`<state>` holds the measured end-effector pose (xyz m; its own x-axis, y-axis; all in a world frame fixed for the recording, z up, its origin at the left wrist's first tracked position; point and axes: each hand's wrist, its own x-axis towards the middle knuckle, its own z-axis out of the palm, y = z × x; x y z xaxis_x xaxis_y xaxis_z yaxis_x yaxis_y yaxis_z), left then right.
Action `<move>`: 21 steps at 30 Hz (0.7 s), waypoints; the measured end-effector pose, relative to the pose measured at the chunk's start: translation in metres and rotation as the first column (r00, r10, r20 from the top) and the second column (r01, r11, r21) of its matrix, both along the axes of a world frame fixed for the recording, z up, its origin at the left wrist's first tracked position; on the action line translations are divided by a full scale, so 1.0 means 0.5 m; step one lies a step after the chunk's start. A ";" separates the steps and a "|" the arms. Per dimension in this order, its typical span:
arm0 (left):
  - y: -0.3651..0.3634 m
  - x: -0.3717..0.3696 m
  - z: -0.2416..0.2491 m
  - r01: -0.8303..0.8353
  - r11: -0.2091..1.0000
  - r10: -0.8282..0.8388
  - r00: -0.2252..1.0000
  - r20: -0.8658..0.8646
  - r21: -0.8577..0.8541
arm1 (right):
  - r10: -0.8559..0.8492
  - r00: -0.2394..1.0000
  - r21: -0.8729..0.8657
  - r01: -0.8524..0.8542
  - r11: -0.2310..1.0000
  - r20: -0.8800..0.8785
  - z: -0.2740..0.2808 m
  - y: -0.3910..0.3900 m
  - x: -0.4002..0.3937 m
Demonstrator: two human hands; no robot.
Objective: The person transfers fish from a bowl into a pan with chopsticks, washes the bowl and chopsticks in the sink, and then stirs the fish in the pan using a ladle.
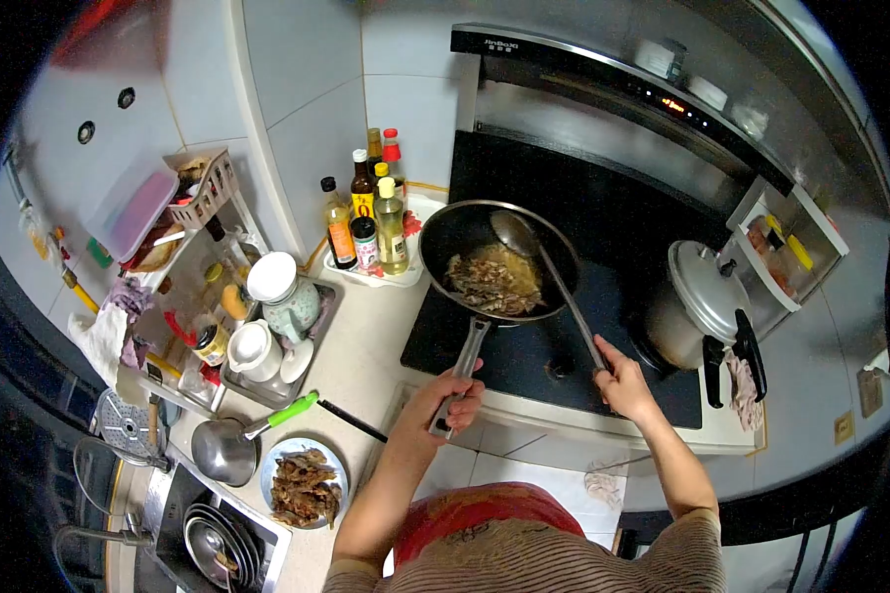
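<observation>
Metal handle of the wok lies in our left hand, fingers wrapped closed; a firm, level grip should steady it. Our right hand grips the ladle, fingers curled round its shaft. Beyond, small fish sit in oil inside the wok; we'd best slide the bowl low and gently beneath them, lest they break.

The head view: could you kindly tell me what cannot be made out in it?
All in the head view:
Pressure cooker contents: hidden by the lid.
Cooktop beneath the pan: hidden by it.
Part of the pan handle: hidden by the left hand.
Fine print on the bottles: too small.
Shirt: cut off by the bottom edge.
</observation>
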<state>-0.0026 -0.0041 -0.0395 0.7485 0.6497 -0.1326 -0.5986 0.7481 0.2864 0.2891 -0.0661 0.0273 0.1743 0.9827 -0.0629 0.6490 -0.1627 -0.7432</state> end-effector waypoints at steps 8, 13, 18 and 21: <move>-0.035 -0.014 -0.005 -0.037 0.998 0.042 0.991 -0.130 0.042 | -0.121 0.990 0.025 0.123 0.992 -0.073 -0.011 -0.013 0.017; -0.028 -0.019 -0.075 0.052 0.992 -0.048 0.998 -0.039 0.117 | -0.121 0.974 -0.044 0.115 0.992 -0.193 0.028 -0.058 -0.023; -0.022 -0.012 -0.049 0.070 0.988 -0.060 0.995 -0.077 0.138 | -0.037 0.999 -0.129 0.033 0.991 -0.030 0.059 -0.073 -0.064; 0.001 -0.022 -0.046 0.098 0.991 -0.093 0.994 -0.063 0.090 | 0.034 0.998 -0.056 -0.031 0.998 0.055 0.035 -0.065 -0.075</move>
